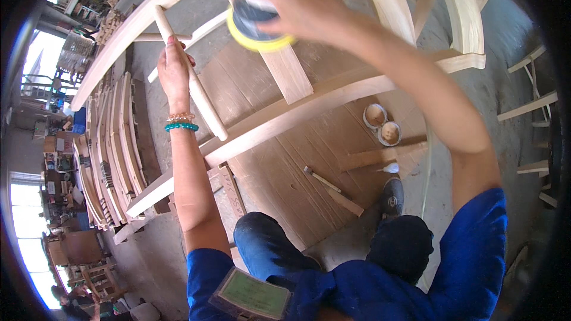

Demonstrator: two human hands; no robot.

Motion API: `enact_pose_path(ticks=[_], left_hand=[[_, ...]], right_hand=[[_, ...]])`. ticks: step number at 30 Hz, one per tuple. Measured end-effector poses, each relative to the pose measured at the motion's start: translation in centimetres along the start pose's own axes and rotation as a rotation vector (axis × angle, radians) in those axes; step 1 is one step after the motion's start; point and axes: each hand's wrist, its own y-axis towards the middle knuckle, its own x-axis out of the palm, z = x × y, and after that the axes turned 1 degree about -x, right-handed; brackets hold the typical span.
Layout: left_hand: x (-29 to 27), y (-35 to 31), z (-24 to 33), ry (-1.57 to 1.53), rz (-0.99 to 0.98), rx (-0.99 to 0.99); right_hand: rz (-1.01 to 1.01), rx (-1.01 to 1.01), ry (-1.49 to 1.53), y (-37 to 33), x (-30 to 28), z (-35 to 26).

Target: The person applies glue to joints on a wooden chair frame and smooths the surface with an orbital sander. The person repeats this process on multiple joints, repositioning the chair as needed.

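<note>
A pale wooden chair frame (333,92) stretches across the space before me. My left hand (173,74) is closed around its round wooden rung (207,107), fingers wrapped near the upper part. Over the flat wooden slat (290,74) in the frame's middle, my right hand (306,9) grips a round sander (250,18) from above. The sander has a dark body and a yellow pad edge. Whether its pad touches the slat, I cannot tell. Part of the slat is hidden behind the sander and hand.
Cardboard (279,172) covers the floor below, with two small tubs (389,133) of tan paste, a white-tipped bottle (391,168) and a thin brush-like stick (321,179). Curved wooden pieces (113,148) are stacked at left. More wooden frames (535,105) stand at right.
</note>
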Motion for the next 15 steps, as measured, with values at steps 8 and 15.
enact_pose_path(ticks=[8,15], left_hand=[[0.2,-0.2,0.3,0.058,0.001,0.02],[-0.8,-1.4,0.9,0.037,0.035,0.006]], right_hand=[[-0.279,0.124,0.28,-6.1,-4.6,-0.2],[-0.292,0.129,0.568,-16.2,-10.4,-3.3]])
